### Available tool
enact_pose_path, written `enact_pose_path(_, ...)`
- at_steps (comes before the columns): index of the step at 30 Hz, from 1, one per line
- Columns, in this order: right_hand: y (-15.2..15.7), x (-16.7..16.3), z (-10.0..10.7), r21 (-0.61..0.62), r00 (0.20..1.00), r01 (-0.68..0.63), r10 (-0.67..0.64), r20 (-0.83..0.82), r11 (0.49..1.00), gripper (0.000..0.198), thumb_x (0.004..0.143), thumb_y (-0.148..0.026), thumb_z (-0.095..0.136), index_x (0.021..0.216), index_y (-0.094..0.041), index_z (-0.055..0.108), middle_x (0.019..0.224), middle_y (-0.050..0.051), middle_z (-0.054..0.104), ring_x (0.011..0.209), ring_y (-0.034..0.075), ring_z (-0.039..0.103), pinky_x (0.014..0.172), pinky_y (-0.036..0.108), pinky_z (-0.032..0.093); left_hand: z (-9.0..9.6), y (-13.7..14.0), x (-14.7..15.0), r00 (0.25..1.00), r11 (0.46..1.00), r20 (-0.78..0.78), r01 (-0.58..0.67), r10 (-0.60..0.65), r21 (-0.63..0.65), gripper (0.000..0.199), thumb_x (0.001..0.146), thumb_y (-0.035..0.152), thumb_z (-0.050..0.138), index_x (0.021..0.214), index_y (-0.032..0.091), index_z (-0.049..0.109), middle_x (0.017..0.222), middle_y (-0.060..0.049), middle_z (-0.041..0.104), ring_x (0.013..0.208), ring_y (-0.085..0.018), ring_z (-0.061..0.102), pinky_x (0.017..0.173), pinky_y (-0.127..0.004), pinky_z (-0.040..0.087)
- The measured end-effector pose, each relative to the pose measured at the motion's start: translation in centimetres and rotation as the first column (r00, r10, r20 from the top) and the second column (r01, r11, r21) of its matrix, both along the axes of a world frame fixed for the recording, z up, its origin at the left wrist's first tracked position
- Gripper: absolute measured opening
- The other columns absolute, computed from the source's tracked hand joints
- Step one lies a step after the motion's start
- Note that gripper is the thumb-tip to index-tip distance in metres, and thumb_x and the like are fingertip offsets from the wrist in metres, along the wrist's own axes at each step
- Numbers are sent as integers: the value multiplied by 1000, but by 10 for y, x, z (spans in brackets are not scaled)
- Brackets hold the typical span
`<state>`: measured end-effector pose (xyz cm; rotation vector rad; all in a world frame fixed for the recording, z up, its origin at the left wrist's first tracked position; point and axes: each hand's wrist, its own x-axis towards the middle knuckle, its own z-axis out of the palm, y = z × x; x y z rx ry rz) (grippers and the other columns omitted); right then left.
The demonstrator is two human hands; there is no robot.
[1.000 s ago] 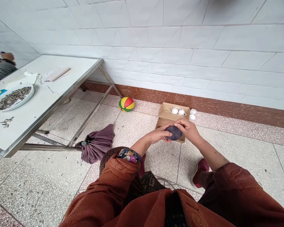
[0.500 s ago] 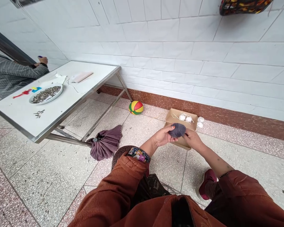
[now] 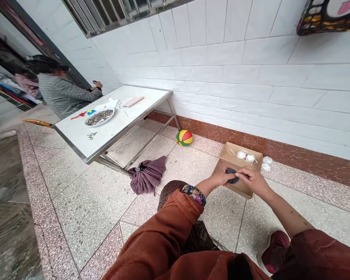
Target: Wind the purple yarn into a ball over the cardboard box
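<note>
A dark grey ball of yarn (image 3: 231,177) is gripped by my left hand (image 3: 219,175), which is closed around its left side. Against the ball's right side, the fingers of my right hand (image 3: 253,180) are pinched together; a strand may be between them, but it is too fine to make out. Beneath both hands, an open cardboard box (image 3: 241,189) rests on the floor. White balls of yarn (image 3: 241,154) with loose strands lie in the box's far part. Two more white bundles (image 3: 266,163) sit on the floor just right of it.
A white table (image 3: 72,134) at left bears a plate of sunflower seeds (image 3: 100,117) and a pink cloth (image 3: 133,101). Another person (image 3: 65,93) sits behind it. On the floor are a striped ball (image 3: 184,138) and a purple cloth (image 3: 148,177). A tiled wall (image 3: 210,77) runs behind.
The view has swung left, showing more of the seated person and a window. My right hand has come over the yarn ball's side, and the ball is now more covered by my fingers.
</note>
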<state>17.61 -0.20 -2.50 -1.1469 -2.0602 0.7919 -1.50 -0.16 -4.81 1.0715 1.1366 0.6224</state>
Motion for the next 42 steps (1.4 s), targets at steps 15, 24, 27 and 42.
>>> enact_pose_path(15,1,7,-21,-310,988,6,-52,-143,951,28,82,-47,62,82,-21,72,84,6,77,81,27,68,79,42,56,45,-23,-4,784,989,620,59,37,-133,70,77,45,79,137,20,53,103,-9,67,71,-14,64,64,-26,48)
enact_pose_path(24,-8,9,15,52,1000,-15,16,-9,999,27,100,-40,51,94,-25,72,92,7,75,88,25,71,82,39,56,64,17,-18,982,989,177,-92,71,115,64,70,31,78,130,20,58,108,-6,66,71,-9,56,64,-22,45)
enact_pose_path(27,-2,7,20,83,999,-30,29,16,996,26,100,-39,52,93,-25,72,90,7,72,84,25,70,77,38,55,57,25,-15,998,974,-45,-37,49,223,66,66,28,78,129,19,61,120,-9,64,77,-13,58,64,-24,47)
enact_pose_path(42,26,-5,5,-281,915,24,-134,-380,959,28,87,-51,66,86,-23,63,79,3,68,71,19,60,67,32,49,68,7,-25,824,943,478,332,-303,26,89,77,32,75,156,35,34,124,-10,63,73,-13,67,66,-29,52)
